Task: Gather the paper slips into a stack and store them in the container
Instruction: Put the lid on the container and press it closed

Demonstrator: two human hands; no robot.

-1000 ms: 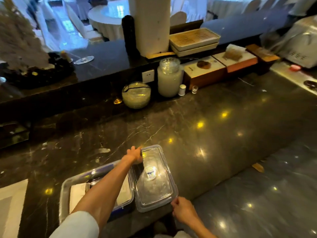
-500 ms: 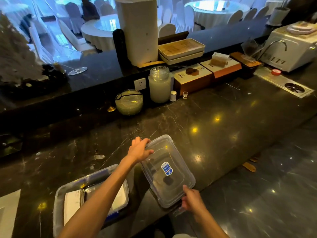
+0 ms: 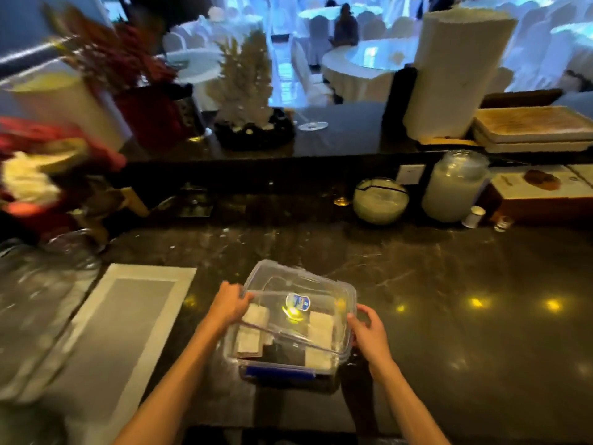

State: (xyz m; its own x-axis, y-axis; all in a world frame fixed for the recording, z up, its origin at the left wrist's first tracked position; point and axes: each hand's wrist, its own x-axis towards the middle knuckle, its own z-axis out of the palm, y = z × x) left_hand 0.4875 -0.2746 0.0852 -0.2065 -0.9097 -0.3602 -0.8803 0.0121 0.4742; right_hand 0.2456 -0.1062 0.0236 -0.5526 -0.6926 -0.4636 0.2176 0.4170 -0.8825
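Observation:
A clear plastic container (image 3: 282, 364) with a blue clip on its near side stands on the dark marble counter. Inside lie white paper slips (image 3: 253, 329), with a second white pile (image 3: 321, 338) at its right. A clear lid (image 3: 301, 284) with a small blue label sits tilted over the container. My left hand (image 3: 229, 305) grips the lid's left edge. My right hand (image 3: 369, 332) holds the lid's right edge at the container's rim.
A grey mat with a white border (image 3: 122, 322) lies left of the container. At the back stand a glass bowl (image 3: 380, 200), a large jar (image 3: 455, 187), boxes (image 3: 539, 194) and a raised ledge with plants (image 3: 247, 91). Glassware (image 3: 38, 300) blurs at far left.
The lid lay on the counter to the right of the container; both hands have carried it left and over the container. The camera has swung left.

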